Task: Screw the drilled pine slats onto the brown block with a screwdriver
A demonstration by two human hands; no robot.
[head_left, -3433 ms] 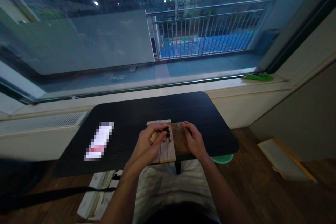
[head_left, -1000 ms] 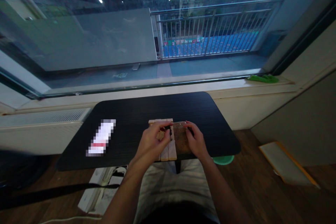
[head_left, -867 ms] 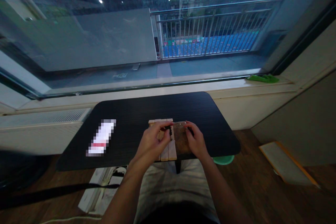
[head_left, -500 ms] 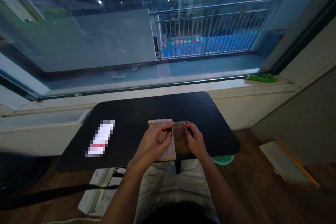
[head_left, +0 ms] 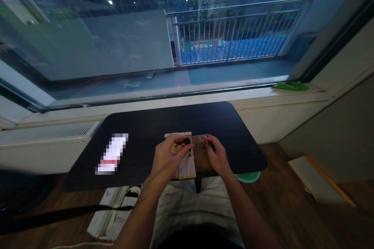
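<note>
- I see the left hand (head_left: 166, 157) at the centre of the frame, just below the middle, pinching a small dark piece (head_left: 187, 140) between thumb and forefinger.
- That piece sits over the upper part of a pale slatted wooden board (head_left: 182, 170), with tiny dark bits on the wood under the fingers.
- The right hand (head_left: 217, 156), just right of centre, has its fingers curled at the right edge of a brown panel (head_left: 200, 160) lying beside the board; something dark shows by its fingertips, but I cannot tell whether it grips anything.
- Both hands work at the near edge of a black table (head_left: 163, 120).
- A bright, pixelated rectangle (head_left: 112, 153) lies on the tabletop, left of centre.
- A green cloth (head_left: 291, 86) rests on the windowsill, right of the frame.
</note>
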